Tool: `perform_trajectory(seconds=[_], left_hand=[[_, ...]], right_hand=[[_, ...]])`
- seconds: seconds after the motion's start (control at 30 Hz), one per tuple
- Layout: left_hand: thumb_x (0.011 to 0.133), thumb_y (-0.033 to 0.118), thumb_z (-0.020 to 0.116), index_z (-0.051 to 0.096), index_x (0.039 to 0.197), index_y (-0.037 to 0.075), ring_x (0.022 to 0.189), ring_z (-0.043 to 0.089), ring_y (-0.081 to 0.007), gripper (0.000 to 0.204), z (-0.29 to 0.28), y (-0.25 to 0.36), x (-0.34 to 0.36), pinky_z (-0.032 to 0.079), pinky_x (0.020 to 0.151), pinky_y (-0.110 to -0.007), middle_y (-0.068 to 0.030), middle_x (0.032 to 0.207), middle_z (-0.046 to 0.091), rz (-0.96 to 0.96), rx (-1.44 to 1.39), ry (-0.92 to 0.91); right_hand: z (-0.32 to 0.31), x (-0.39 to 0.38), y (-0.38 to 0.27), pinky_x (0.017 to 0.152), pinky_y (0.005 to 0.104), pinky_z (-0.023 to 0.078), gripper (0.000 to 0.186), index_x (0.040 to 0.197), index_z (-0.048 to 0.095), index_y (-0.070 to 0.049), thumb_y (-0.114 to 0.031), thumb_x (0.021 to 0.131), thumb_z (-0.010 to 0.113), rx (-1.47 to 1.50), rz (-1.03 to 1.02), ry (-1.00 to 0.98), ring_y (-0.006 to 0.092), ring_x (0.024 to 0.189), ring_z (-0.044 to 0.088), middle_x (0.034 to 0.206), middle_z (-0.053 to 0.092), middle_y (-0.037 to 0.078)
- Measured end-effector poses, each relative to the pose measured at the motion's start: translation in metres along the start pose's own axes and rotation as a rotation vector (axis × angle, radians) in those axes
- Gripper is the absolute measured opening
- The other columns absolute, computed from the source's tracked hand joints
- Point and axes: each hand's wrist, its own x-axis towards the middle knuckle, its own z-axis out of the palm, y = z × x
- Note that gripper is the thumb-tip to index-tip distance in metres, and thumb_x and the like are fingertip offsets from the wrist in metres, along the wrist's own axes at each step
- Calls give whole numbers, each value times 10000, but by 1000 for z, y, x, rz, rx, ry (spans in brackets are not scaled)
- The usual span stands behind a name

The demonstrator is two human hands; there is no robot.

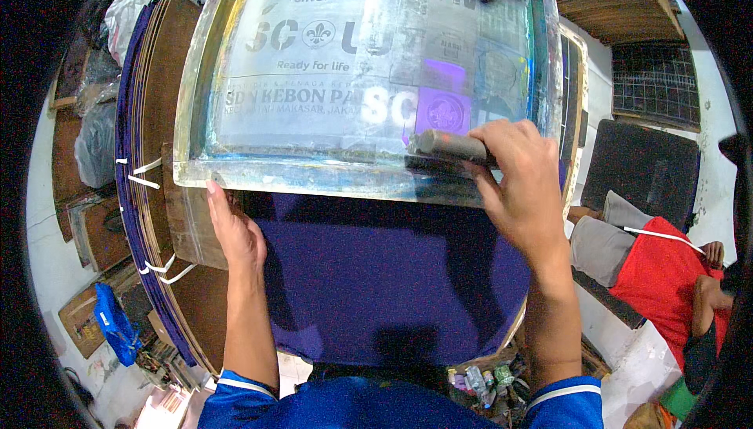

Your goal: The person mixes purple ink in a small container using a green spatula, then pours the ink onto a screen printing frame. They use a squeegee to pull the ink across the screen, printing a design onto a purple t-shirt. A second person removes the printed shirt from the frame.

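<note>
A screen-printing frame (329,174) with pale stencilled mesh lies over dark purple fabric (376,272). My right hand (518,174) is closed around the end of a dark squeegee (451,145), held above the near right part of the mesh. Purple ink (443,107) covers a square emblem and a patch just beyond it, ahead of the squeegee. At the frame's near left corner, my left hand (235,229) has its fingers stretched out, with the fingertips touching the wooden edge. Nothing shows in that hand.
Left of the fabric stands a row of brown boards edged with purple cloth (153,194) and white ties. A person in a red shirt (659,272) sits on the right, near a black panel (647,170). Small bottles (490,382) are gathered below my right forearm. A blue bag (114,323) lies at lower left.
</note>
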Motion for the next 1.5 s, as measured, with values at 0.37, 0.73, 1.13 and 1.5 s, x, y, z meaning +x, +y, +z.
perform_trajectory(seconds=[0.37, 0.73, 1.13, 1.5], left_hand=[[1134, 475, 560, 466, 1554, -20, 1413, 495, -236, 656, 6, 4, -4, 337, 1234, -410, -126, 1531, 547, 23, 16, 26], [1159, 419, 527, 475, 1549, -25, 1437, 470, -214, 594, 7, 4, -5, 319, 1247, -412, -123, 1547, 536, 55, -26, 57], [1152, 411, 526, 469, 1575, -13, 1452, 494, -248, 601, 18, 41, -11, 322, 1252, -424, -132, 1584, 542, 130, -137, 9], [1136, 445, 537, 630, 1371, -4, 1291, 611, -240, 515, 151, 251, 18, 404, 1122, -412, -147, 1358, 694, 973, 125, -60]], right_hand=[[13, 31, 21, 851, 476, 443, 316, 1140, 713, -80, -102, 840, 812, -75, -55, 74, 370, 1021, 637, 1072, 727, 105], [23, -12, -6, 979, 456, 409, 538, 1248, 689, -114, 49, 739, 750, -111, 4, 94, 313, 1177, 623, 1238, 707, 73], [3, -38, -32, 1011, 468, 419, 618, 1363, 697, -135, -151, 771, 872, -139, -1, 438, 309, 1145, 609, 1195, 671, 68], [-229, 48, 41, 950, 439, 505, 705, 1389, 670, -58, -387, 822, 931, -331, -228, 618, 291, 1038, 654, 1249, 725, 108]])
